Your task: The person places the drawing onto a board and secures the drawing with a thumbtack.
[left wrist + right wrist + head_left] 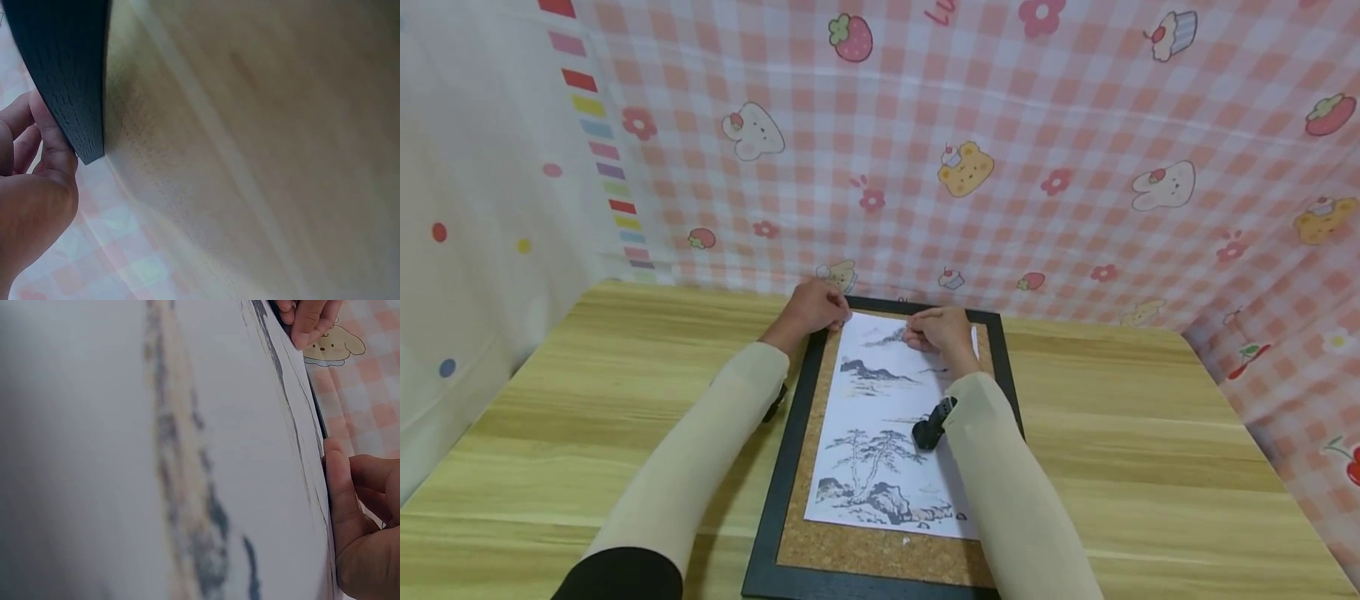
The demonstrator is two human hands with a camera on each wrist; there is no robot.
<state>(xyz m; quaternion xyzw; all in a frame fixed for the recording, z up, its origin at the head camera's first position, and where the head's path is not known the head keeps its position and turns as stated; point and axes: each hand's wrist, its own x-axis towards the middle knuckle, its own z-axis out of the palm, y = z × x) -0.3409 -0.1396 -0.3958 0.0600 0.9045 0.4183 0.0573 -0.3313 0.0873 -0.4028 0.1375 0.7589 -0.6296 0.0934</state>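
Note:
A white sheet of paper [880, 408] printed with an ink landscape of trees, rocks and hills lies on a black-framed cork board [880, 554]. At the sheet's top left corner, my left hand [820, 305] pinches the paper between thumb and finger, beside the frame. The left wrist view shows the same hand [47, 169] close against the black frame [65, 69], its fingertips partly hidden. My right hand [947, 333] is bent over the upper part of the sheet, near its top edge. Whether its fingertips hold something small is hidden, also in the right wrist view.
The board lies on a wood-grain table [1150, 450]. Behind it hangs a pink checked cloth [895, 108] with cartoon prints, close to the board's far edge. A white dotted cloth [482, 200] hangs at the left. A small wrist camera [934, 425] sits above the sheet.

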